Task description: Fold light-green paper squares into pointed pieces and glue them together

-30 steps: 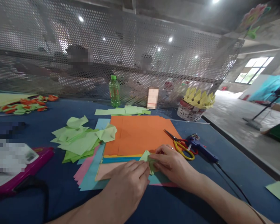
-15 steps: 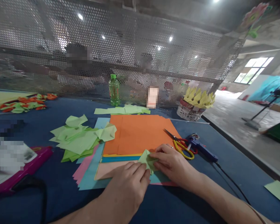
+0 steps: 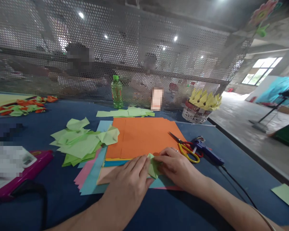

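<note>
A small light-green folded paper piece (image 3: 153, 166) lies on the stack of coloured paper sheets (image 3: 142, 136), orange on top. My left hand (image 3: 128, 183) presses on its left side with fingers laid together on the paper. My right hand (image 3: 177, 168) pinches its right edge with thumb and fingertips; a ring shows on one finger. Both hands rest at the near edge of the stack, on the blue table (image 3: 50, 205).
Yellow-handled scissors (image 3: 186, 149) and a blue glue gun (image 3: 205, 150) with a cord lie right of the stack. A pile of green paper pieces (image 3: 80, 144) sits left; a pink case (image 3: 21, 173), green bottle (image 3: 117, 92), basket with yellow paper shapes (image 3: 201, 109), perforated metal screen (image 3: 110, 54) behind.
My left hand has slid forward over the green piece's left side, and the piece has been turned and pressed flatter. The right hand has kept its hold.
</note>
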